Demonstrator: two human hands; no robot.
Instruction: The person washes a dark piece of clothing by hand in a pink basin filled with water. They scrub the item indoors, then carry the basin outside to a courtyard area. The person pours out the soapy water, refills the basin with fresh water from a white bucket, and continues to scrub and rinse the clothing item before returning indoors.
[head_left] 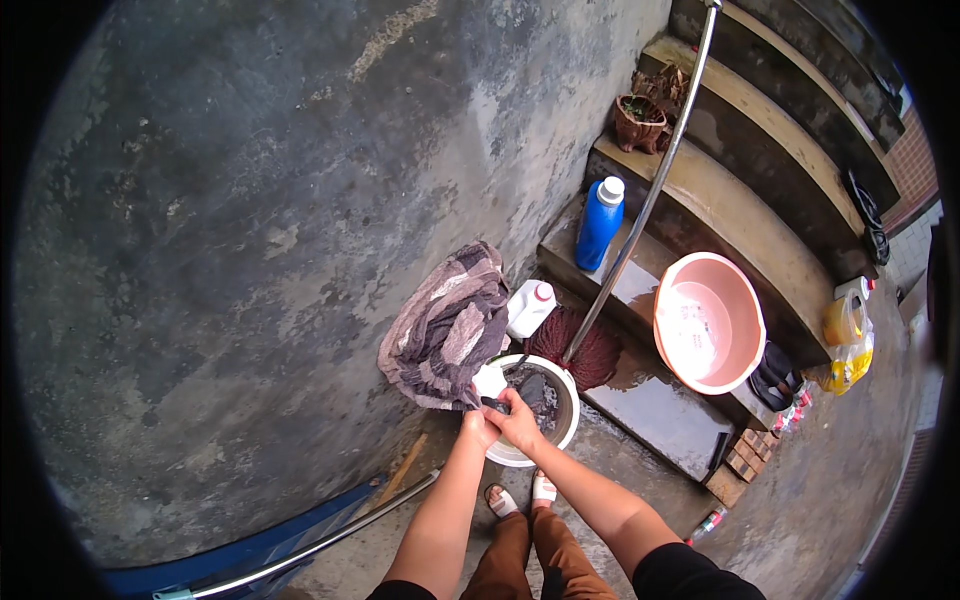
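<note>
A large striped grey-and-pink cloth (pixel 448 328) hangs from the rim of a white bucket (pixel 566 425) and spreads out on the wet concrete to its left. My left hand (pixel 477 428) grips the cloth's lower corner at the bucket's near rim. My right hand (pixel 516 418) is closed on the same dark wet end of the cloth, just over the bucket's dark water. The two hands touch each other. My sandalled feet stand right below the bucket.
A mop with a metal pole (pixel 640 215) and dark red head (pixel 590 348) leans beside the bucket. A white jug (pixel 528 308), blue bottle (pixel 599 224), pink basin (pixel 708 322), plant pot (pixel 639 122) and yellow bag (pixel 848 352) sit by the steps. A blue rim (pixel 260 548) lies lower left.
</note>
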